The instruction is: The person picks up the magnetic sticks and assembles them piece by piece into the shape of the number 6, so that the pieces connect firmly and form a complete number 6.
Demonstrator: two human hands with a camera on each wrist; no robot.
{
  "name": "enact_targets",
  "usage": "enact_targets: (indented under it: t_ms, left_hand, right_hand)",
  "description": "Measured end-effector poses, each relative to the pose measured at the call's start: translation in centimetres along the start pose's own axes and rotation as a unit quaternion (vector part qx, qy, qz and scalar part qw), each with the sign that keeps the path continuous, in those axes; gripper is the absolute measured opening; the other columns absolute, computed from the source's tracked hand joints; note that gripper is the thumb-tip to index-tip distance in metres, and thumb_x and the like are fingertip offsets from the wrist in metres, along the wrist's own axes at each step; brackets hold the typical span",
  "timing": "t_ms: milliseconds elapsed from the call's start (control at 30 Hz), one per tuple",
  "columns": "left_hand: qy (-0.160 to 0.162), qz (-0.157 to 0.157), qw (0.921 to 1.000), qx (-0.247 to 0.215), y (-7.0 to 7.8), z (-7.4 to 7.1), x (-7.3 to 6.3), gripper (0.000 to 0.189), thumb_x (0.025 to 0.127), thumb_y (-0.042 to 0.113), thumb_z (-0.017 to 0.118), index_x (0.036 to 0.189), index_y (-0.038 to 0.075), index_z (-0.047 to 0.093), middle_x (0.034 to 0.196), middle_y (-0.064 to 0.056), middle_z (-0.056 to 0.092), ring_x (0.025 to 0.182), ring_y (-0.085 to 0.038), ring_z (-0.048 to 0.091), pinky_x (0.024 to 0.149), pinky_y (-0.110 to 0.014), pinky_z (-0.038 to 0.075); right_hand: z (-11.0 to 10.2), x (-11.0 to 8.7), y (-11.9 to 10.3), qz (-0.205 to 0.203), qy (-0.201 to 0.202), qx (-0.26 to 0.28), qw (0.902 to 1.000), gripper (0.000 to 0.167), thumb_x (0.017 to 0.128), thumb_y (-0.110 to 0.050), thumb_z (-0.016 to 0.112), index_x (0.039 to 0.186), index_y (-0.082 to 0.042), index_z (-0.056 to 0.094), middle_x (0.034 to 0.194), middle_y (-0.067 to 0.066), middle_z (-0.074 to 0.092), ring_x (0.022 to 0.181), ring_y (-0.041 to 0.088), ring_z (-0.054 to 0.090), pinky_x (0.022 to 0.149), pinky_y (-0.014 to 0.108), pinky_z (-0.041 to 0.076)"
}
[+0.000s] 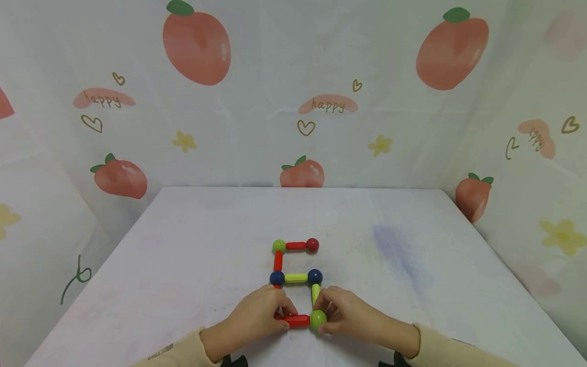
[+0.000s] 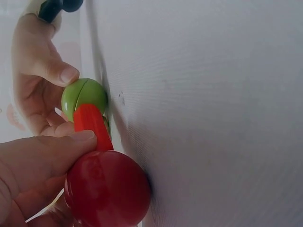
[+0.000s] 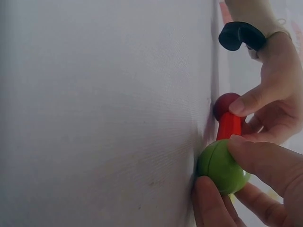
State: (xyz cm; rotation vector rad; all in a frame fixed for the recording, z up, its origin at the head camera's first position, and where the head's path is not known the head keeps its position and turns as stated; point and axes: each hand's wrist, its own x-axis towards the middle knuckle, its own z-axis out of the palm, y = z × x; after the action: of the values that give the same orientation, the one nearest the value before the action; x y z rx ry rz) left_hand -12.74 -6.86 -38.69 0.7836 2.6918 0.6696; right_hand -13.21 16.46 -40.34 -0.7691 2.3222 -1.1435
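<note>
A figure of toy rods and balls, shaped like a 6, lies on the table. My left hand pinches the bottom red rod near its left end, beside a dark red ball that the hand hides in the head view. At the rod's other end is a green ball, which my right hand holds between thumb and fingers. A yellow rod runs up from it to a blue ball. The left upright rod is mostly covered by my left hand.
Farther up the figure, a yellow rod joins two blue balls, and a red rod rises to a green ball. Another red rod ends at a red ball. The white table meets a peach-printed cloth behind.
</note>
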Motion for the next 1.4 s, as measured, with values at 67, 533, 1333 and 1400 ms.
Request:
enact_targets:
  t_ms: [67, 533, 1333, 1400]
  left_hand:
    - [0.001, 0.002, 1.0000, 0.000, 0.0, 0.0, 0.0, 0.018, 0.072, 0.017, 0.079, 0.088, 0.024, 0.074, 0.077, 0.017, 0.065, 0.071, 0.001, 0.047, 0.062, -0.015, 0.043]
    - [-0.002, 0.002, 1.0000, 0.000, 0.0, -0.1, 0.0, 0.018, 0.072, 0.017, 0.079, 0.087, 0.024, 0.075, 0.078, 0.017, 0.066, 0.071, 0.002, 0.047, 0.061, -0.016, 0.043]
    - [-0.006, -0.005, 1.0000, -0.003, -0.1, 0.0, 0.0, 0.019, 0.071, 0.017, 0.079, 0.088, 0.024, 0.075, 0.078, 0.017, 0.065, 0.070, 0.002, 0.047, 0.061, -0.016, 0.043]
    - [-0.007, -0.006, 0.9999, -0.003, -0.1, 0.0, 0.0, 0.019, 0.071, 0.017, 0.079, 0.088, 0.024, 0.075, 0.077, 0.017, 0.066, 0.070, 0.002, 0.047, 0.061, -0.016, 0.043]
  right_hand:
    - [0.0, 0.0, 0.0, -0.002, 0.002, -0.001, 1.0000, 0.028, 0.076, -0.013, 0.076, 0.096, -0.014, 0.056, 0.094, -0.002, 0.056, 0.079, -0.002, 0.058, 0.068, 0.013, 0.050]
    - [-1.5, 0.2, -0.3, 0.063, 0.041, 0.015, 0.9970, 0.030, 0.080, -0.027, 0.073, 0.098, -0.011, 0.055, 0.089, -0.001, 0.060, 0.075, 0.008, 0.059, 0.065, 0.020, 0.050]
    - [-1.6, 3.5, 0.6, 0.231, 0.023, 0.113, 0.9660, 0.025, 0.079, -0.021, 0.074, 0.088, -0.004, 0.058, 0.067, 0.002, 0.066, 0.053, 0.006, 0.061, 0.054, 0.020, 0.052]
    - [-1.6, 3.6, 0.5, 0.233, 0.025, 0.106, 0.9662, 0.025, 0.078, -0.021, 0.075, 0.087, -0.005, 0.058, 0.066, 0.002, 0.066, 0.052, 0.006, 0.061, 0.053, 0.020, 0.052]
